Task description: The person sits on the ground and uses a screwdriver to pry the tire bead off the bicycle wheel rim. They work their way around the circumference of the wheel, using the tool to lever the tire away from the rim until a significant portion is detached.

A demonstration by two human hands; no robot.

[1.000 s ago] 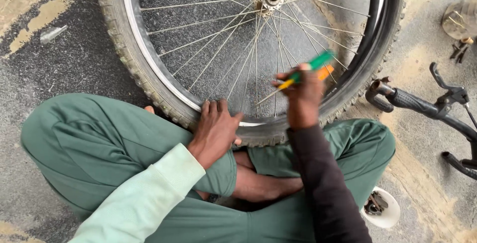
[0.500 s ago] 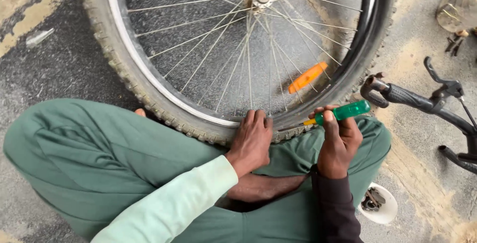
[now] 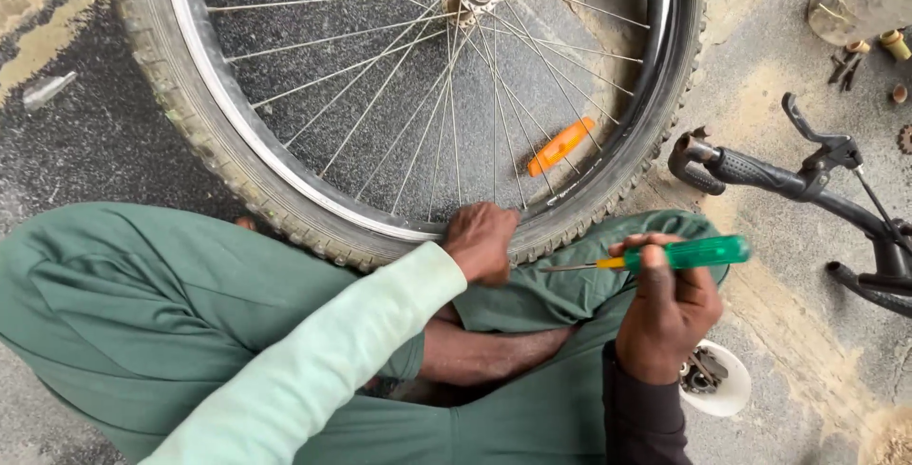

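Since a second ago the right hand (image 3: 670, 308) is pulling the screwdriver (image 3: 665, 256) out of the spokes, fingers wrapped tight round its green handle, tip aiming at the tyre (image 3: 285, 223). Left hand (image 3: 483, 240) is clamping the rim, fingers curled over. Tyre's lying across the lap, looking stiff and knobbly; rim's probably the best grip.

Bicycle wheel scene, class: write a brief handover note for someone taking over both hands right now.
Left hand: gripping the tyre and rim at the bottom of the bicycle wheel, which rests against the lap.
Right hand: holds the green-handled screwdriver, tip pointing at the tyre edge.
Done: wheel steadied.
Left: the tip is not yet under the tyre.
Nearby: handlebar, white bowl of small parts.
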